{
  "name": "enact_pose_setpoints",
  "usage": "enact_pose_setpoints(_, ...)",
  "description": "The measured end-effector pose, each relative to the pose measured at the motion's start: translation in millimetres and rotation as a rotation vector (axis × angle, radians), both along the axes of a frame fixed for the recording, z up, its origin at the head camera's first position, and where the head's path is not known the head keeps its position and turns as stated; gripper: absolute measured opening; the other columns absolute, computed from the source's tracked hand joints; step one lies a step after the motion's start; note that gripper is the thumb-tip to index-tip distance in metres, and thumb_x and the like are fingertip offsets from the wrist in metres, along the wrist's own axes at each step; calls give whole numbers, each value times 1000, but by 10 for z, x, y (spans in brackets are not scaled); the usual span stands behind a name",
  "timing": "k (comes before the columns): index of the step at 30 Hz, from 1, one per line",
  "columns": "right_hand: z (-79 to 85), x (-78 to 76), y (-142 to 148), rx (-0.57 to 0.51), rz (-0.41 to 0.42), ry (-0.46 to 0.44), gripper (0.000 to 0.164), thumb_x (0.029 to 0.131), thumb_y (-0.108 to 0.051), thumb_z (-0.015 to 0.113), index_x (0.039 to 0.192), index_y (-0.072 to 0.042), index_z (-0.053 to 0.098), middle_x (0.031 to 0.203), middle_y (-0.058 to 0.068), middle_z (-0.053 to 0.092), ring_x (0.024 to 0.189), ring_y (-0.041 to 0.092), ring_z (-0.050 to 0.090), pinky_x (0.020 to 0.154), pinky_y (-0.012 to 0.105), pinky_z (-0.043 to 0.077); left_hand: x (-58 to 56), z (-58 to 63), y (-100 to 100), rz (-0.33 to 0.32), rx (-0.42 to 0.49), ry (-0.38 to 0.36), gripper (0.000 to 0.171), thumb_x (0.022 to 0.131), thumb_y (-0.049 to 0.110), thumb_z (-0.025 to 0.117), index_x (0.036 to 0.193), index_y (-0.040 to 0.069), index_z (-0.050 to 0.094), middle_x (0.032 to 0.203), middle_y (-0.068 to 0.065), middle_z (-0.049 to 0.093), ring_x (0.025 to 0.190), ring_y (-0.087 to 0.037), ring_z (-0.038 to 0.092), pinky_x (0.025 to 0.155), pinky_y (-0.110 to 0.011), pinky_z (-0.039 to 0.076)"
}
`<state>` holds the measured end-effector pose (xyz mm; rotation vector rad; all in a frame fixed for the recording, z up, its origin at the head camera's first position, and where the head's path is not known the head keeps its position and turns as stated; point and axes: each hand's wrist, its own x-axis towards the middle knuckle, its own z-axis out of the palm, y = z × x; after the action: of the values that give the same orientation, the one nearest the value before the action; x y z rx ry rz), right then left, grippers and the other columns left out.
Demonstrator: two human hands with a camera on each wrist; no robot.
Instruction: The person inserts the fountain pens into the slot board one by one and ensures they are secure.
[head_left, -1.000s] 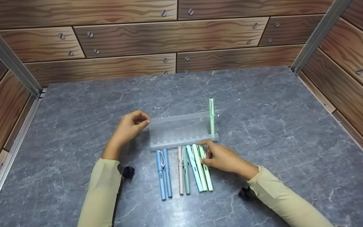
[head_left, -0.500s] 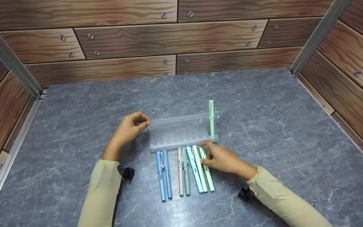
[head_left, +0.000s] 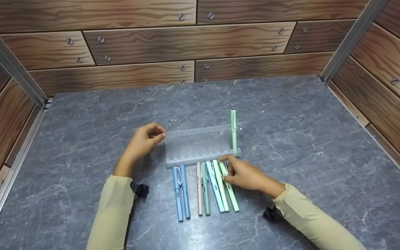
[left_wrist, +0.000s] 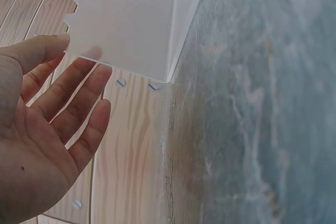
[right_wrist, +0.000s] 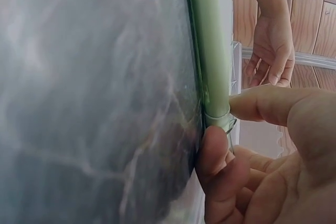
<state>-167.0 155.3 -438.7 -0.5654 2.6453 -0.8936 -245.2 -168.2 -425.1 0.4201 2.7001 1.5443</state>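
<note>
A frosted clear pen stand (head_left: pixel 196 142) with scalloped edges stands mid-table, one light green pen (head_left: pixel 234 132) upright at its right end. My left hand (head_left: pixel 144 140) pinches the stand's upper left corner; in the left wrist view the thumb is in front of the panel (left_wrist: pixel 126 30) and fingertips show behind it. Several capped pens lie in front of the stand. With thumb and fingers my right hand (head_left: pixel 248 174) grips the rightmost pen, a green one (head_left: pixel 233 199), around its capped upper half. In the right wrist view this pen (right_wrist: pixel 211 45) lies close along the tabletop.
To the left of the gripped pen lie a pale green pen (head_left: pixel 225 199), a light blue pen (head_left: pixel 216 191), a dark green pen (head_left: pixel 206 198), a grey-beige pen (head_left: pixel 199 194) and two blue pens (head_left: pixel 178 194). Wood-patterned walls (head_left: pixel 186 41) border the grey marbled table (head_left: pixel 290 114).
The lower end of the gripped green pen has swung a little to the right, apart from the pale green pen beside it. My left hand and the stand stay in place.
</note>
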Motion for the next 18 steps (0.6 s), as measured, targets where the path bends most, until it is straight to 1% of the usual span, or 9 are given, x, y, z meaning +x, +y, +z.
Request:
enact_pose_setpoints(4,10,-3,15,-34,7,-19,53,85,-11,67,134,-9,47,75,-1,54,60,10,45,54,23,40,-2,1,-3,3,-12,5,13,92,15,64,99,5,66,104,-13,70,97,-25,65,89,-41,52)
enact_pose_setpoints(9,36,-3,26,-74,-4,-33,53,83,-9,67,133,-9,47,76,0,54,62,11,46,54,23,41,-8,7,-2,9,-9,-2,12,92,15,64,100,5,66,105,-13,70,97,-25,65,89,-41,52)
enact_pose_setpoints(15,42,-21,35,-97,-8,-44,53,83,-9,68,131,-8,48,76,0,54,61,11,46,54,22,41,-8,-7,-5,5,0,17,11,92,12,64,99,4,66,103,-13,70,96,-25,65,88,-40,52)
enact_pose_setpoints(18,37,-16,39,-108,-8,-52,52,83,-9,68,131,-8,48,76,0,54,61,11,47,54,22,41,-1,-10,-2,6,6,13,11,91,12,64,98,3,66,102,-13,70,94,-25,65,87,-39,53)
